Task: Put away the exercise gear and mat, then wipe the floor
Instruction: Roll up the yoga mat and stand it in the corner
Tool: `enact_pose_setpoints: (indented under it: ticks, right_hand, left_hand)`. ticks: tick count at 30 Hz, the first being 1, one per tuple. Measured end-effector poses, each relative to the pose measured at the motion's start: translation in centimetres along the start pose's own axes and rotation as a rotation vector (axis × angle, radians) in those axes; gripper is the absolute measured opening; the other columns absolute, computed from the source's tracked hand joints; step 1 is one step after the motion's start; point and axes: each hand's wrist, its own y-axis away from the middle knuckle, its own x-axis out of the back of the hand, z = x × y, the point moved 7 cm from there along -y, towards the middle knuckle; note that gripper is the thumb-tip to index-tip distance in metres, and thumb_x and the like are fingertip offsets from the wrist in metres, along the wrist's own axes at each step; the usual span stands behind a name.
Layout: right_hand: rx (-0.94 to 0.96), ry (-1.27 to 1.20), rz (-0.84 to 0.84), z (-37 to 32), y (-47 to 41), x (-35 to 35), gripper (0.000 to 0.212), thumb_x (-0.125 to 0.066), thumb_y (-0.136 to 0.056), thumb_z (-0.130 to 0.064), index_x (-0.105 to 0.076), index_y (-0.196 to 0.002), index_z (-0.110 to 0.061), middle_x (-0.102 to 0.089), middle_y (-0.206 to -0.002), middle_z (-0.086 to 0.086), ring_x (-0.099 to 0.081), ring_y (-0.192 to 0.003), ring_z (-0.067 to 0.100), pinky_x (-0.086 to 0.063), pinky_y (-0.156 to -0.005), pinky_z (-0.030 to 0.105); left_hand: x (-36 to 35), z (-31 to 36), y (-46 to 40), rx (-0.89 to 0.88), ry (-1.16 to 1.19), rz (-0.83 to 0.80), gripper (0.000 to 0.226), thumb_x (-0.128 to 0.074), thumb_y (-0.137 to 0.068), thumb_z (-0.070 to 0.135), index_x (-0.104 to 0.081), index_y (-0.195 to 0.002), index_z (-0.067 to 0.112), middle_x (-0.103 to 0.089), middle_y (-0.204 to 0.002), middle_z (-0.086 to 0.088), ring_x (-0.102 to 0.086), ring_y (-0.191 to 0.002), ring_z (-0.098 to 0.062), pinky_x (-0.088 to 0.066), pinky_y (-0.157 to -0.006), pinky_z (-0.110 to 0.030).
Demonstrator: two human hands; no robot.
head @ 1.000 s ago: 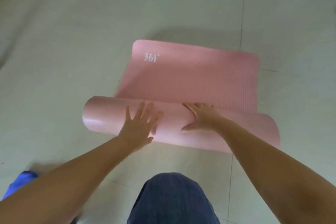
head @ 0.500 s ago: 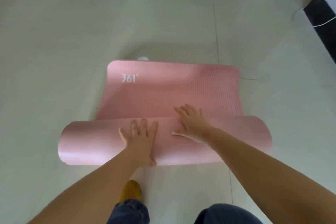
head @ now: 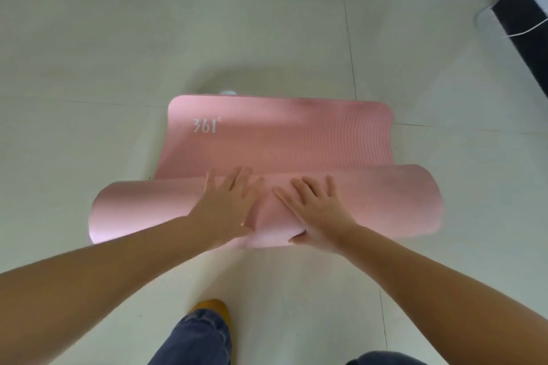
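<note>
A pink exercise mat [head: 296, 139] lies on the pale tiled floor, mostly rolled up, with a short flat stretch left that carries a white "361°" print. The thick roll [head: 142, 207] lies crosswise near me. My left hand [head: 228, 204] presses flat on top of the roll with straight, spread fingers. Beside it my right hand [head: 317, 213] also lies flat on the roll, fingers straight, its thumb tucked at the roll's near edge.
A dark cabinet base [head: 522, 38] with a white cable [head: 527, 31] stands at the far right. A small pale object [head: 229, 93] peeks out behind the mat's far edge. My leg in jeans and a yellow shoe [head: 212, 310] are below the roll.
The roll has moved forward over the flat part, leaving less mat unrolled. Both hands shifted on top of the roll and now lie closer together.
</note>
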Motion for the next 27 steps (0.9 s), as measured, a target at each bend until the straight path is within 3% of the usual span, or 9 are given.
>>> enact_pose_setpoints:
  ticks: [2, 4, 7, 9, 14, 18, 21, 24, 27]
  right_hand:
    - [-0.001, -0.031, 0.080, 0.6, -0.2, 0.5, 0.109, -0.077, -0.041, -0.063, -0.036, -0.135, -0.025, -0.061, -0.116, 0.013, -0.060, -0.098, 0.035, -0.044, -0.080, 0.061]
    - [-0.024, -0.059, 0.144, 1.4, -0.6, 1.0, 0.102, -0.076, -0.046, -0.061, -0.039, -0.135, -0.025, -0.062, -0.115, 0.010, -0.060, -0.095, 0.033, -0.044, -0.080, 0.058]
    - [-0.025, -0.112, 0.082, 2.6, -1.8, 1.8, 0.095, -0.069, -0.064, -0.060, -0.031, -0.146, -0.029, -0.049, -0.135, 0.006, -0.049, -0.117, 0.032, -0.034, -0.095, 0.053]
    - [-0.048, -0.199, -0.046, 3.9, -3.6, 2.1, 0.096, -0.066, -0.071, -0.060, -0.017, -0.150, -0.034, -0.034, -0.149, 0.001, -0.035, -0.131, 0.026, -0.025, -0.106, 0.048]
    - [-0.150, -0.414, -0.303, 6.9, -7.6, 3.4, 0.099, -0.068, -0.075, -0.056, -0.010, -0.151, -0.033, -0.022, -0.155, 0.000, -0.024, -0.141, 0.024, -0.017, -0.115, 0.044]
    - [-0.198, -0.227, -0.082, 5.8, -7.3, 5.2, 0.071, -0.044, -0.093, -0.040, -0.006, -0.152, -0.028, -0.004, -0.160, 0.006, 0.000, -0.147, 0.024, 0.000, -0.113, 0.063]
    - [-0.149, -0.111, -0.040, 3.0, -5.3, 3.7, 0.095, -0.053, -0.087, -0.050, 0.011, -0.151, -0.024, 0.019, -0.157, 0.012, 0.020, -0.144, 0.032, 0.005, -0.108, 0.069]
    - [-0.179, -0.015, -0.119, 3.3, -6.1, 2.3, 0.117, -0.063, -0.078, -0.058, 0.025, -0.146, -0.024, 0.027, -0.154, 0.015, 0.023, -0.142, 0.036, 0.004, -0.105, 0.073]
    - [-0.239, -0.010, -0.135, 5.4, -9.4, 3.4, 0.117, -0.065, -0.076, -0.058, 0.025, -0.146, -0.029, 0.020, -0.157, 0.011, 0.017, -0.144, 0.034, -0.002, -0.105, 0.073]
  left_hand:
    - [-0.6, 0.1, 2.5, 0.042, 0.028, 0.164, 0.123, -0.079, -0.053, 0.061, -0.018, -0.147, 0.012, -0.038, -0.145, -0.025, -0.041, -0.131, -0.041, -0.033, -0.093, -0.071]
    - [-3.1, 0.1, 4.3, 0.081, 0.048, 0.119, 0.140, -0.080, -0.040, 0.067, -0.010, -0.150, 0.015, -0.033, -0.148, -0.023, -0.034, -0.135, -0.039, -0.028, -0.096, -0.072]
    - [-4.8, -0.6, 3.4, 0.096, 0.051, 0.070, 0.153, -0.080, -0.031, 0.070, -0.001, -0.151, 0.017, -0.021, -0.153, -0.021, -0.031, -0.137, -0.039, -0.022, -0.097, -0.074]
    - [-4.7, -1.7, 1.1, 0.131, 0.106, 0.004, 0.160, -0.080, -0.025, 0.070, 0.005, -0.151, 0.018, -0.034, -0.148, -0.023, -0.040, -0.131, -0.042, -0.027, -0.089, -0.077]
    - [-3.6, -5.0, -4.5, 0.121, 0.203, -0.134, 0.120, -0.063, -0.067, 0.066, 0.020, -0.146, 0.030, 0.004, -0.158, -0.008, -0.001, -0.145, -0.030, -0.011, -0.106, -0.068]
    - [-2.5, -8.3, -9.0, 0.074, 0.344, -0.268, 0.120, -0.074, -0.062, 0.058, 0.005, -0.149, 0.032, -0.010, -0.156, 0.000, -0.012, -0.143, -0.024, -0.013, -0.110, -0.060]
    - [-1.6, -10.1, -12.1, 0.044, 0.332, -0.377, 0.122, -0.076, -0.057, 0.062, 0.001, -0.148, 0.037, -0.009, -0.158, 0.001, -0.012, -0.144, -0.024, -0.008, -0.112, -0.059]
    - [0.9, -10.2, -12.5, 0.052, 0.046, -0.215, 0.120, -0.066, -0.061, 0.071, 0.007, -0.149, 0.034, 0.007, -0.159, -0.002, 0.006, -0.147, -0.026, 0.008, -0.104, -0.070]
    - [3.2, -10.4, -9.0, 0.195, -0.045, 0.267, 0.099, -0.063, -0.075, 0.060, -0.012, -0.150, 0.023, -0.014, -0.157, -0.015, -0.015, -0.145, -0.030, -0.009, -0.106, -0.070]
